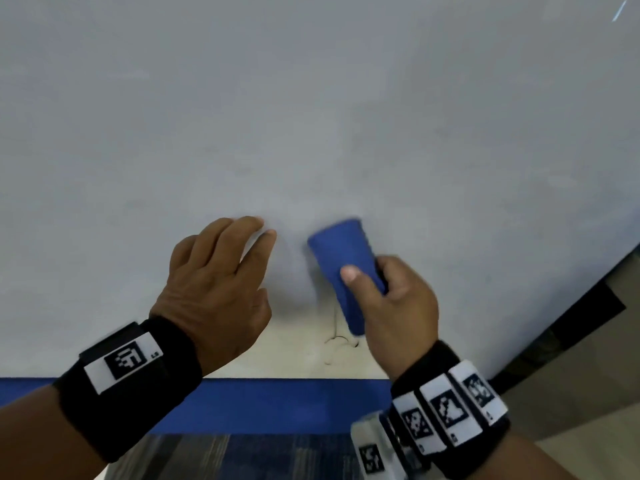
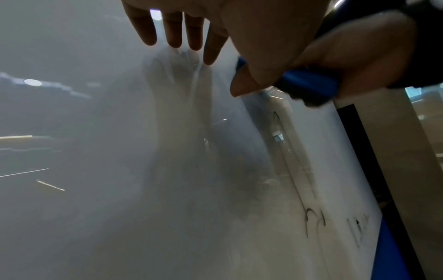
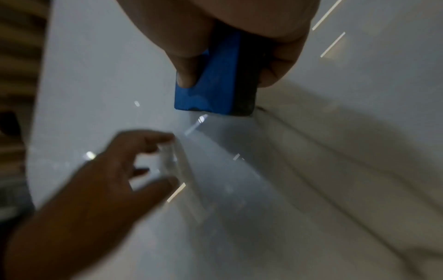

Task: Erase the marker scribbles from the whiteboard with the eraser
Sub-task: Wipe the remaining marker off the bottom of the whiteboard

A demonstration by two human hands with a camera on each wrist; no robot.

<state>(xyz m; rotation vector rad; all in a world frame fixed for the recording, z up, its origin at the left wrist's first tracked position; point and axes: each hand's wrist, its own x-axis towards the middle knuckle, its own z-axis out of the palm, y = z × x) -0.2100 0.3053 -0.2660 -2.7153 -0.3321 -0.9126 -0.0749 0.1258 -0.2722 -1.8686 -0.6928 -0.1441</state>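
Whiteboard nearly clean, eraser pressed low on it by the right hand

The whiteboard is broad, stiff and glossy, so it should take firm rubbing; the left hand braces it with fingers spread and only the fingertips touching, holding nothing. Just beside it the right hand pinches the blue eraser, thumb on one long side and fingers on the other: probably a light, rigid block with a soft dark pad underneath, best held across its middle and kept flat. Thin black scribbles remain by its lower end, near the blue bottom edge
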